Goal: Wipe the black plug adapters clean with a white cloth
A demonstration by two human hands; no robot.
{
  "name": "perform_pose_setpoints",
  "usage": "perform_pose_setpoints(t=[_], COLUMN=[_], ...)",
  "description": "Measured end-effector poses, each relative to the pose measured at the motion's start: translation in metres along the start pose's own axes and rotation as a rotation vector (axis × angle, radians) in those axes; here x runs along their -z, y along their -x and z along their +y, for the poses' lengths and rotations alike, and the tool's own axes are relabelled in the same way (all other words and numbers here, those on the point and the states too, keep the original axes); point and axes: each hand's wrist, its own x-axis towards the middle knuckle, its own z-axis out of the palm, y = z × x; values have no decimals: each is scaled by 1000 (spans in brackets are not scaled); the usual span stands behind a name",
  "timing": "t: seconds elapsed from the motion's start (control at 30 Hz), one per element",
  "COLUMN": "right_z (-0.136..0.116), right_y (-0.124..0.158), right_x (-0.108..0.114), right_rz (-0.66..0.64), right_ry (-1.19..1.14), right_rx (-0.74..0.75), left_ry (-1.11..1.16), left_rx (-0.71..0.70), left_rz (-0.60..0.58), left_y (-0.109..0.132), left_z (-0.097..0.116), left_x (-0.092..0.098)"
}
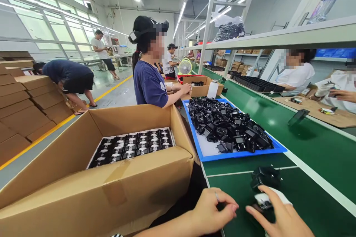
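My right hand (280, 218) grips a stack of black plug adapters (264, 185) with a white label, low over the green belt (319, 155). My left hand (213, 209), with a ring on one finger, sits just left of the stack; its fingertips pinch together close to it and hold nothing that I can see. Ahead lies a blue tray (205, 155) heaped with several loose black adapters (230, 126). On my left an open cardboard box (111, 189) holds rows of packed black adapters (133, 146) on a white sheet.
A co-worker in a dark blue shirt (148, 81) stands at the belt beyond the tray, hands at a smaller carton (203, 85). Two people sit across the belt at the right (297, 72). Flat cardboard stacks (25, 107) fill the left floor, where a person bends over.
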Motion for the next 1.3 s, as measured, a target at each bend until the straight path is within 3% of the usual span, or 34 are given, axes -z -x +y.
perform_pose_setpoints(t=[0.1, 0.17, 0.33, 0.43, 0.53, 0.67, 0.73, 0.93, 1.03, 1.13, 1.3], right_z=[-14, -17, -6, -6, -12, -13, -9, -12, -24, -34, -46], right_y=[-3, -3, 7, 21, 34, 39, 37, 19, 7, -1, 2], right_x=[0, 13, 56, 62, 54, 48, 51, 57, 49, 34, 4], right_rz=[-92, -190, -386, -479, -496, -548, -509, -127, -35, -37, 79], right_ry=[29, 19, 134, 168, 164, 99, 38, -101, -67, 8, 11], right_rx=[-28, -85, -481, -624, -632, -524, -480, -609, -489, -382, -163], left_ry=[-20, -46, -149, -264, -371, -406, -363, -287, -293, -293, -321], left_rx=[43, 40, 45, 78, 109, 122, 114, 61, 62, 48, 52], left_rz=[-10, -38, -152, -206, -234, -259, -283, -352, -342, -342, -329], left_y=[-3, -6, -17, -23, -30, -39, -42, -42, -42, -42, -43], left_z=[8, 10, 6, 7, 13, 17, 15, 9, 8, 7, 6], left_x=[11, 13, 6, -5, -15, -24, -24, -18, -19, -20, -21])
